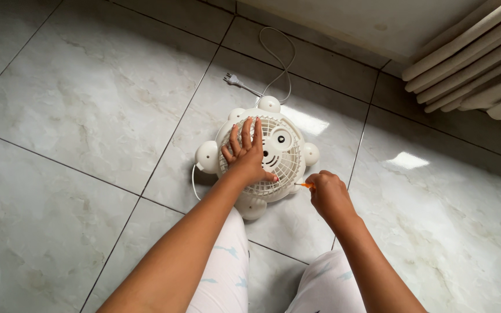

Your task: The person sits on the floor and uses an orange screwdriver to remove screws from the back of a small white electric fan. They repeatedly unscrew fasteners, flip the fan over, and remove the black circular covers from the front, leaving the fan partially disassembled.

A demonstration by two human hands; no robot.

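A small white fan (288,165) shaped like a cartoon animal lies face up on the tiled floor, with round knobs around its grille. My left hand (247,155) lies flat on the grille, fingers spread, pressing it down. My right hand (327,193) is closed around a small orange-handled tool (304,185), likely a screwdriver, whose tip points at the fan's lower right edge. Most of the tool is hidden inside my fist.
The fan's white cord (278,58) loops behind it and ends in a plug (233,80) on the floor. Folded beige curtains (471,64) hang at the upper right by a wall. My knees in white patterned trousers (227,272) are at the bottom.
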